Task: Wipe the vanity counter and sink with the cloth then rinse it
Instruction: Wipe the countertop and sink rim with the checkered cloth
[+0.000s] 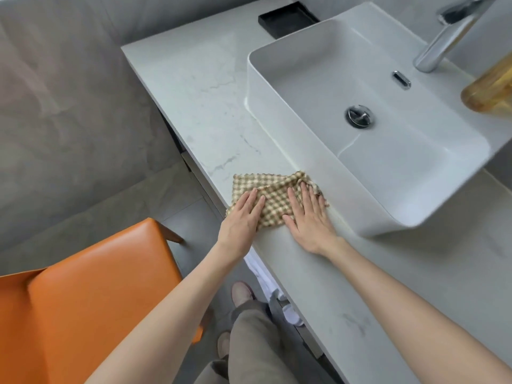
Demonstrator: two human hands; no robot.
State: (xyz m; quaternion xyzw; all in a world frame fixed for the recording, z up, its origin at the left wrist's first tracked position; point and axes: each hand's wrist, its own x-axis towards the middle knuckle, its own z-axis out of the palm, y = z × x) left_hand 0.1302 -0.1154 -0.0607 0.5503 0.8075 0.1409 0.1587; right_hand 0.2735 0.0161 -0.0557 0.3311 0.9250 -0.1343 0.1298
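Cloth [273,200], tan-and-cream check with a waffle texture, lies rumpled and partly folded on the vanity counter [199,92]. It sits near the counter's front edge, just beside the outer wall of the sink [318,79]. Its right end reaches the sink's base; cannot tell if it touches.

Left hand [241,220] is flat on the cloth's near-left corner, fingers straight and together, pressing down with no curl. Right hand [309,220] is also flat, with fingers spread slightly. Its fingertips are on the cloth's right part and its palm is on bare counter next to the sink wall. Neither hand grips or pinches the cloth. Both forearms are bare.

Counter is white marble-look with grey veins. Sink is a white rectangular vessel basin sitting on top of the counter, with a chrome drain [359,116] in the bottom and a chrome overflow slot [401,79] on the back wall. Chrome faucet [448,37] stands behind the basin at upper right. Amber object [490,87] at the right edge is blurred, so cannot tell what it is. Black tray [288,19] is at the back of the counter, left of the sink.

Orange chair [91,286] stands lower left on the grey tile floor. Grey trousers [257,342] and a light shoe [241,293] are visible below the counter edge.
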